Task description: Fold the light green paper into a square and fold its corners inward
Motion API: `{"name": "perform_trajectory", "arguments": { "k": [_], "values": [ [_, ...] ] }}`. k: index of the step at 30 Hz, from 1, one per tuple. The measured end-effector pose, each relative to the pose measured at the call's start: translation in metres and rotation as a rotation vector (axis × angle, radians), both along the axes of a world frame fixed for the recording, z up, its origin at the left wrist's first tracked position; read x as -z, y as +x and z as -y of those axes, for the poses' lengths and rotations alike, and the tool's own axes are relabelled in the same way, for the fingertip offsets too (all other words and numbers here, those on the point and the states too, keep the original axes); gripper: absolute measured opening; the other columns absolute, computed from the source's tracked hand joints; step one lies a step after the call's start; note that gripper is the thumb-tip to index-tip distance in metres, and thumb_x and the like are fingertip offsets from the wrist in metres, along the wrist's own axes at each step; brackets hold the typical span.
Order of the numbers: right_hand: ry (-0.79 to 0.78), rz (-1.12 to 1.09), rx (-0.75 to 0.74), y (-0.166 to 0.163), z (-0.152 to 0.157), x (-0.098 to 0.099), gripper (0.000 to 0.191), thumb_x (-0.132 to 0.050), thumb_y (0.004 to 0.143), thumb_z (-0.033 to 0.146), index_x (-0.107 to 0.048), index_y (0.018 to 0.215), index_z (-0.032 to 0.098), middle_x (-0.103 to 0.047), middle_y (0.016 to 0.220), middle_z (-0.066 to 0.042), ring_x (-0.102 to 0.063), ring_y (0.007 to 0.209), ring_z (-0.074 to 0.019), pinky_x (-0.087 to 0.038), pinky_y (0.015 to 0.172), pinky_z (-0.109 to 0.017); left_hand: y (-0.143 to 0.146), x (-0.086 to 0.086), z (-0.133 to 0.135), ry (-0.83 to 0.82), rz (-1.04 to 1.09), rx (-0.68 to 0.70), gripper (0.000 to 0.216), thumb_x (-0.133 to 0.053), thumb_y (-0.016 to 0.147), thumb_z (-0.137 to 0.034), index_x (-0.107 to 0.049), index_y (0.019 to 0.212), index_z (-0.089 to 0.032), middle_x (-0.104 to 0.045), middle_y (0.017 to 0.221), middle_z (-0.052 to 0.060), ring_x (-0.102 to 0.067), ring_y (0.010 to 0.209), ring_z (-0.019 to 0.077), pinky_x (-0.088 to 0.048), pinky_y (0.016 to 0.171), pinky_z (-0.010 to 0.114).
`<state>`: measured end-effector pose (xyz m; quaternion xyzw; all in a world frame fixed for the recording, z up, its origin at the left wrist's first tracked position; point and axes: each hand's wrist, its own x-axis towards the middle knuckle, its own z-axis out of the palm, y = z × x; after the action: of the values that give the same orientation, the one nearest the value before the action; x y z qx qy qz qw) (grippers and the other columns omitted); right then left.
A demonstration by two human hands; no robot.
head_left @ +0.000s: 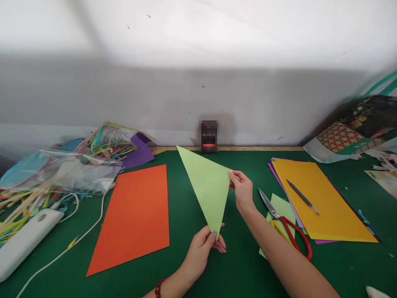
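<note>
A light green sheet of paper (206,182), triangular in outline, is held up over the green tabletop. My left hand (203,242) pinches its lower tip between thumb and fingers. At the right corner, the thumb and fingers of my right hand (242,188) grip the edge. To the right, beside my right forearm, scissors (283,221) with red handles lie partly over a smaller light green paper piece (281,203); a yellow-handled item beneath them is partly hidden. An orange sheet (136,215) lies flat to the left.
A stack of coloured paper, yellow on top (322,203), carries a pen (302,196) on the right. On the left are a white power bank (31,240) with its cable, paper strips (34,190), a plastic bag (83,165) and purple paper (139,153). A blurred dark object (209,136) stands by the wall.
</note>
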<state>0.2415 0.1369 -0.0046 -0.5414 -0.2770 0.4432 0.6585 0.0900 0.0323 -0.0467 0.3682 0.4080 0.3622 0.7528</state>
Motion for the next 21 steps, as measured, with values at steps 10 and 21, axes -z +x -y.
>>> {"name": "perform_trajectory", "arguments": {
  "k": [10,21],
  "values": [
    [0.020,0.083,-0.014,-0.001,-0.002,0.008,0.037,-0.071,0.060,0.053,-0.061,0.068,0.019,-0.051,0.046,0.005,-0.045,0.045,-0.0108,-0.041,0.044,-0.025,0.009,0.002,0.009,-0.094,-0.127,-0.156,0.068,-0.056,0.061,-0.078,-0.052,0.091,-0.017,-0.037,0.040,-0.013,-0.044,0.027,0.0097,-0.034,0.030,0.020],
    [0.078,0.723,-0.583,-0.028,-0.055,0.009,0.013,-0.057,0.078,0.023,-0.068,0.072,0.023,-0.072,0.080,-0.001,-0.065,0.077,-0.0181,-0.047,0.073,-0.030,0.011,0.013,0.048,0.017,-0.181,0.352,0.076,-0.038,0.072,-0.081,-0.066,0.087,-0.012,-0.042,0.043,-0.004,-0.032,0.039,0.0073,-0.025,0.043,0.020]
  ]
}}
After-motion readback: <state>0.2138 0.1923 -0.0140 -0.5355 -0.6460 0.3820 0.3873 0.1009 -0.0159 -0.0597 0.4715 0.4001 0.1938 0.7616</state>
